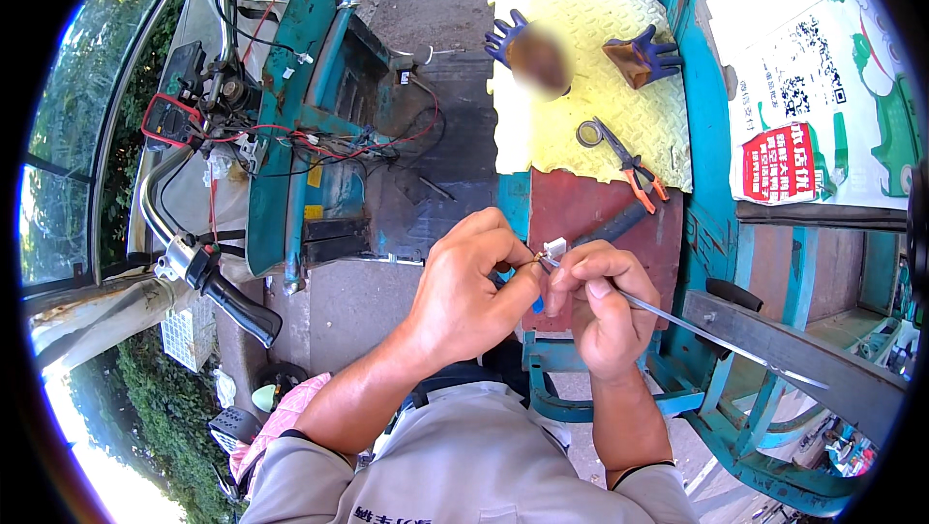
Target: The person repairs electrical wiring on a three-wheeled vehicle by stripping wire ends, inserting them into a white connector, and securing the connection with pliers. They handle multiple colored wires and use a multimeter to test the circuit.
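My left hand [476, 282] is closed in a pinch, its thumb and forefinger meeting at a small white plug connector [554, 246] with a thin wire end. My right hand [610, 306] grips a long, thin silver metal tool [721, 340]. Its tip reaches the connector between my hands, and its far end sticks out to the right. Just under my fingers a small blue piece [538, 304] shows, mostly hidden. Both hands are above a reddish-brown board [571, 197] in front of my body.
Beyond the board, a yellow foam mat [590, 1] bears pliers [624, 158], a tape roll [588, 134] and work gloves [644, 58]; one patch is blurred. At left stand handlebars [174, 243], a red-framed meter [172, 120] and loose wires [319, 142]. A teal metal frame [711, 224] borders the right.
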Tool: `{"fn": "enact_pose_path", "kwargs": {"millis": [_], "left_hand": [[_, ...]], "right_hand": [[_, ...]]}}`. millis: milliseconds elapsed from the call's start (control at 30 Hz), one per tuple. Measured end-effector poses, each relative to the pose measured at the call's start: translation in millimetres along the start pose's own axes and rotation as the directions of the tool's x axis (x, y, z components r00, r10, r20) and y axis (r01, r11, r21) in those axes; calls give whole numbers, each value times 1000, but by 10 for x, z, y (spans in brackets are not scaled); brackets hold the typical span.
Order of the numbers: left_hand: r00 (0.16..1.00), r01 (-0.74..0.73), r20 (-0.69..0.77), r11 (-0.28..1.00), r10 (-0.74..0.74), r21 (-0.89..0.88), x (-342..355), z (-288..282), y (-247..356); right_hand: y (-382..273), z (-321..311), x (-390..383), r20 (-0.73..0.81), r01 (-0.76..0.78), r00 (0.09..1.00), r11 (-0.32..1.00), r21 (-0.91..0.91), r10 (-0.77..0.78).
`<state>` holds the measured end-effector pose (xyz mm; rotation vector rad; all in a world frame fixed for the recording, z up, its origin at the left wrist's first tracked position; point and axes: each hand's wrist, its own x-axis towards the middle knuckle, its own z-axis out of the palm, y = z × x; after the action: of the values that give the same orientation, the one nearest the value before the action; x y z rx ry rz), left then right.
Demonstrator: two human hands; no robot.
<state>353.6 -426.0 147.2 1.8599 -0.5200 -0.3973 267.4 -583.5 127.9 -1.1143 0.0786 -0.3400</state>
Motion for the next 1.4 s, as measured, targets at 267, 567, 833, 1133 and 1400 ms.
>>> {"fn": "enact_pose_path", "kwargs": {"millis": [267,567,833,1133,1400], "left_hand": [[999,16,-28,1000,-17,-26,-11,22,37],[1000,-4,-31,1000,4,11,-18,40,38],[979,204,42,936,-201,-286,-24,68,66],[946,325,203,757,-253,-568,3,43,-49],[920,390,273,580,-281,-716,-5,79,-124]], "right_hand": [[-15,14,0,1,0,1000,1000,-5,0],[-9,14,-3,4,4,1000,1000,-26,-4],[-17,9,1,4,36,999,999,-27,-36],[-14,-6,4,20,65,998,998,-13,-65],[-29,8,10,16,74,997,997,-2,-74]]}}
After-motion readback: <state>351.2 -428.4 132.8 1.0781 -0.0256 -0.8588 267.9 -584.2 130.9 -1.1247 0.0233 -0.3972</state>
